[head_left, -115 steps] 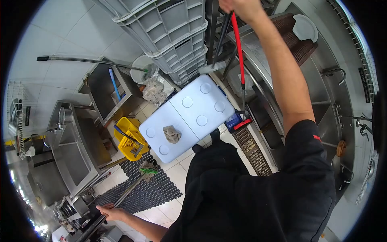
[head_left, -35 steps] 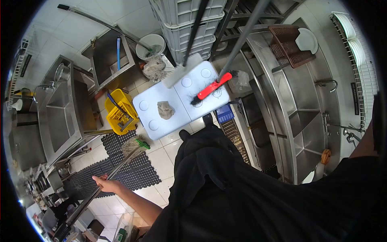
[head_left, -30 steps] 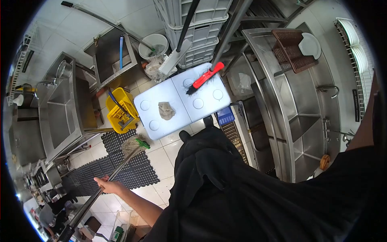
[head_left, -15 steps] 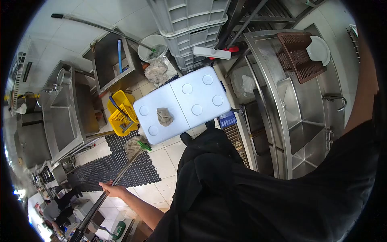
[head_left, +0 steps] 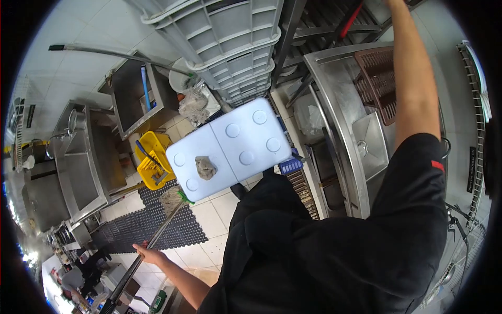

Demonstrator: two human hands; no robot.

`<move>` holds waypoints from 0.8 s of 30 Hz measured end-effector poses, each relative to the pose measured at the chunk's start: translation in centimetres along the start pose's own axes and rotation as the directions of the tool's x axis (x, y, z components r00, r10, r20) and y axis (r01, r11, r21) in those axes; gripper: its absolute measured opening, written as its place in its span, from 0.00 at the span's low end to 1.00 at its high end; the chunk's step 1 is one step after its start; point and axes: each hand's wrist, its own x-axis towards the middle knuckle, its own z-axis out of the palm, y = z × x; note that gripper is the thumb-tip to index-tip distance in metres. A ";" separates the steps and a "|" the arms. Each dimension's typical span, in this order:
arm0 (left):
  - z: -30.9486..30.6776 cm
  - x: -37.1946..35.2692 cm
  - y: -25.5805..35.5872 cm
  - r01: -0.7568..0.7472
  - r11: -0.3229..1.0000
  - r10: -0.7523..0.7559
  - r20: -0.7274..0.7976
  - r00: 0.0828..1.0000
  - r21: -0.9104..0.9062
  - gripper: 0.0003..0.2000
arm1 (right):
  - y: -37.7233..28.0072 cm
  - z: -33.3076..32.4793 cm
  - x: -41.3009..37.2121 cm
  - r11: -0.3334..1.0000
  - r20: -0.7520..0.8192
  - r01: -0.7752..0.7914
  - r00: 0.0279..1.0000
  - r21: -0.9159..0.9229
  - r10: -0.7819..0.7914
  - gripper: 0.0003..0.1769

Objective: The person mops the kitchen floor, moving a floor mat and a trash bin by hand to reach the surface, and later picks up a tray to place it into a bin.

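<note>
My left hand is closed round the long metal handle of a mop, its fingers wrapped about the shaft. The mop's stringy head and green clamp rest low by the floor mat, beside the yellow mop bucket. My right arm stretches up past the steel sink counter; its hand is cut off by the top edge. Below and left of that wrist shows a red and dark stick-like thing. Ahead of me a pale blue cooler lid carries a crumpled grey cloth.
Stacked grey crates rise behind the lid. Steel sinks line the left; a steel counter with a brown rack runs along the right. A black perforated mat covers part of the tiled floor. People work at lower left.
My right arm has swung up and forward across the counter. The white bar with red parts near the crates has gone from its place. My left hand keeps hold of the mop.
</note>
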 end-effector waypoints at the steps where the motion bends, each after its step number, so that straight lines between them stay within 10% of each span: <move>1: 0.0 0.0 -0.3 0.013 1.000 -0.014 0.024 1.000 0.022 0.25 | 1.1 -0.7 -2.2 0.994 -0.141 -0.085 0.987 -0.066 0.075 0.11; 2: 0.2 -0.3 0.0 -0.010 0.999 0.011 0.035 0.999 -0.031 0.23 | 11.1 -6.4 -0.7 0.945 -0.028 -0.065 0.998 -0.320 0.059 0.32; 3: 0.0 0.0 -0.5 0.008 0.999 -0.005 0.074 0.997 -0.044 0.22 | 8.4 -6.7 -3.5 0.933 -0.104 -0.360 0.929 -0.023 0.356 0.34; 11: 0.1 1.3 -3.5 0.213 0.977 -0.205 0.186 0.961 -0.021 0.19 | 22.6 -17.2 1.7 0.516 -0.318 -0.615 0.771 -0.596 0.552 0.32; 14: 0.2 1.1 -4.3 0.169 0.986 -0.164 0.234 0.958 -0.001 0.17 | 26.7 -22.6 6.8 0.578 -0.358 -0.789 0.611 -0.206 0.706 0.28; 18: 1.0 1.2 -4.0 0.141 0.988 -0.154 0.276 0.949 0.067 0.18 | 29.2 -25.8 8.7 0.510 -0.341 -0.815 0.578 -0.275 0.741 0.30; 24: 2.5 -0.1 -4.3 0.199 0.969 -0.235 0.292 0.927 0.148 0.19 | 29.4 -23.6 -1.6 -0.019 -0.431 -0.591 0.565 -0.806 0.703 0.33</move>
